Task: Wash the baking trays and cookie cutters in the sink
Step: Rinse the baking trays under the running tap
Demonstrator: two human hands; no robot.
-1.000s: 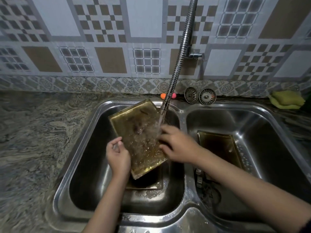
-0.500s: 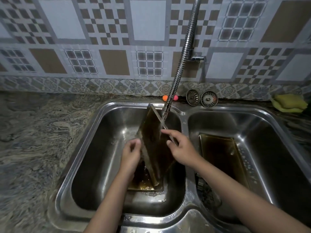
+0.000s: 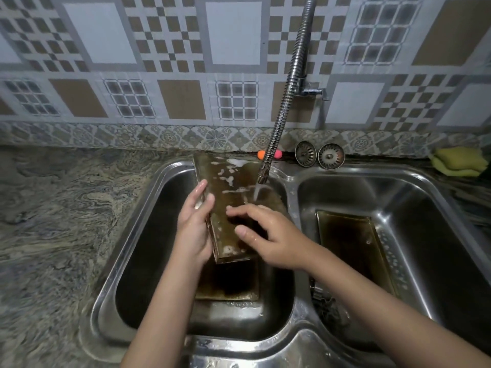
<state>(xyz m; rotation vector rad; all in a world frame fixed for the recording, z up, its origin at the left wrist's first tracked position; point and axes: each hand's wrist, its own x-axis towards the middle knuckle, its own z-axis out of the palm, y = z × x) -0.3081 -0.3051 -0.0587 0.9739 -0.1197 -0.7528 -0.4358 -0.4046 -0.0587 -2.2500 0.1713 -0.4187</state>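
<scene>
The tray (image 3: 233,205) is held tilted over the left basin (image 3: 148,261) of the sink, its far end up near the back rim and its near end low, with water from the tap (image 3: 288,102) running onto its upper right part. Patches of foam cling to its brown surface.

The left hand (image 3: 194,229) grips the tray's left edge, its fingers (image 3: 206,205) curled over the rim. The right hand (image 3: 268,235) lies on the tray's face with fingers spread and nearly straight, holding nothing, apparently rubbing.

The tray looks like thin sheet metal: stiff, fairly light, not fragile. Wet and soapy, it is likely slippery, so the raised rim is the sensible place to hold, as the left hand does; a flat press on the face alone would probably slide. The rim may be sharp at the corners.

A second tray (image 3: 228,285) lies flat in the left basin below, and a third (image 3: 353,248) lies in the right basin (image 3: 438,235). Some small metal pieces sit near the right basin's front left corner; whether they are cutters cannot be told.
</scene>
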